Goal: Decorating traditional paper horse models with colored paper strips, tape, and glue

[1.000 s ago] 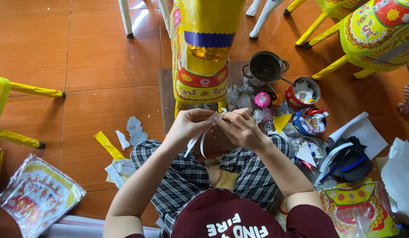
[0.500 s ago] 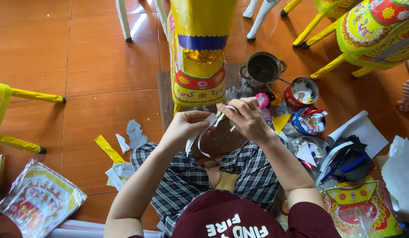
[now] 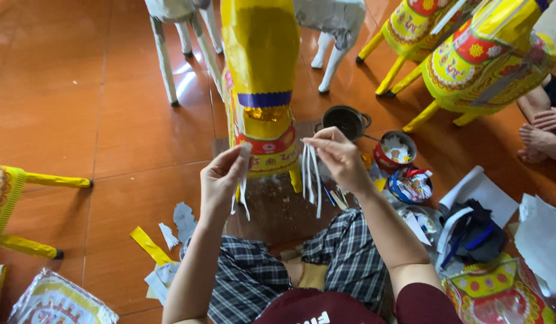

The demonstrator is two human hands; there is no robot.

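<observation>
Hands work just near of the tall yellow paper figure (image 3: 260, 72). Left hand (image 3: 223, 180) pinches one bunch of white paper strips (image 3: 242, 195); right hand (image 3: 338, 157) pinches a second hanging bunch (image 3: 311, 177), both dangling over the brown board (image 3: 272, 210). Black pot (image 3: 345, 122) stands right.

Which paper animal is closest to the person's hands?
The tall yellow paper figure with the blue band, standing right behind both hands. The left hand and right hand hold white paper strips before it; the others stand farther off.
</observation>
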